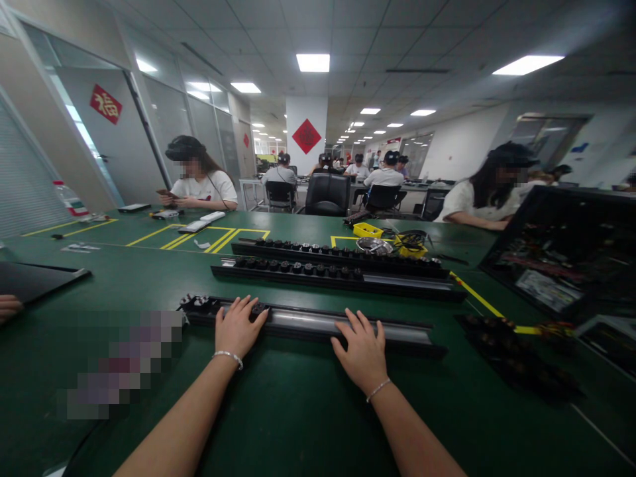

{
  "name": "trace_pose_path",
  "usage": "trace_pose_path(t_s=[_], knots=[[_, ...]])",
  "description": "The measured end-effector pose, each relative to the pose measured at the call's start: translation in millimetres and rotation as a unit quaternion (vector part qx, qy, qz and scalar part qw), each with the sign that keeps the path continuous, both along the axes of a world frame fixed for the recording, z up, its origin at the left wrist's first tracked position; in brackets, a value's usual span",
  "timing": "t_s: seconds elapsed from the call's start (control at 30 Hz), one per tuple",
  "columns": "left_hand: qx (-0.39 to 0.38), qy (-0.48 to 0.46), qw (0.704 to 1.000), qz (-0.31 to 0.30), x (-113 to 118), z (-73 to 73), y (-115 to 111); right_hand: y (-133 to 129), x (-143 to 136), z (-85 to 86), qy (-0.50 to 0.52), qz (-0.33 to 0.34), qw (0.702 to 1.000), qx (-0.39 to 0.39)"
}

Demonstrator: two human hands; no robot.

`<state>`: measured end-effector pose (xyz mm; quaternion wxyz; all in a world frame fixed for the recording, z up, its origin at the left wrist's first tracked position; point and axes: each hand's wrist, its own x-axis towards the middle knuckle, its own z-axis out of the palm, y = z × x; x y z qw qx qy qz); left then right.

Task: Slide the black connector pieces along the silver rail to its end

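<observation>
A long black channel rail (308,322) lies across the green table, with small black parts at its left end. My left hand (239,326) rests over the rail's left half, fingers spread, beside a round black part (258,309). Over the right half of the same rail is my right hand (361,344), its fingers apart and touching the rail's near edge. Behind lie two similar rails, the nearer one (407,285) holding a row of round black parts over its left portion, the farther one (243,247) with a longer row.
A yellow tray (368,230), a metal bowl (373,246) and cables stand at the back. At right are an open black case (551,258) and a dark bundle (517,358). People sit across the table; another person's hand (8,307) shows at far left.
</observation>
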<state>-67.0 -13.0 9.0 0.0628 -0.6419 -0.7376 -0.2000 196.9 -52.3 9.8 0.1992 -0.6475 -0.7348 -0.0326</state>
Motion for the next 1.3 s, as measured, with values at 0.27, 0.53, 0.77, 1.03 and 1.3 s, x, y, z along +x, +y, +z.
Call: trace_pose_path(t_s=[0.27,0.53,0.77,1.03,1.3], knots=[[0.008,0.0,1.0,-0.006,0.0,-0.8,0.5,1.0,0.0,-2.1,-0.006,0.0,1.0,0.008],[0.006,-0.006,1.0,-0.011,-0.3,-1.4,0.5,1.0,-0.6,-2.6,-0.009,-0.001,1.0,0.01],[0.001,-0.01,1.0,-0.02,1.5,-1.1,1.0,0.2,-0.8,-0.6,-0.004,0.0,1.0,0.007],[-0.003,-0.012,1.0,-0.022,3.5,0.0,-0.3,-0.9,-1.4,0.6,-0.002,-0.003,1.0,-0.004],[-0.009,-0.004,1.0,-0.016,6.2,1.5,-0.9,0.2,-1.1,-1.5,-0.002,0.0,1.0,0.004]])
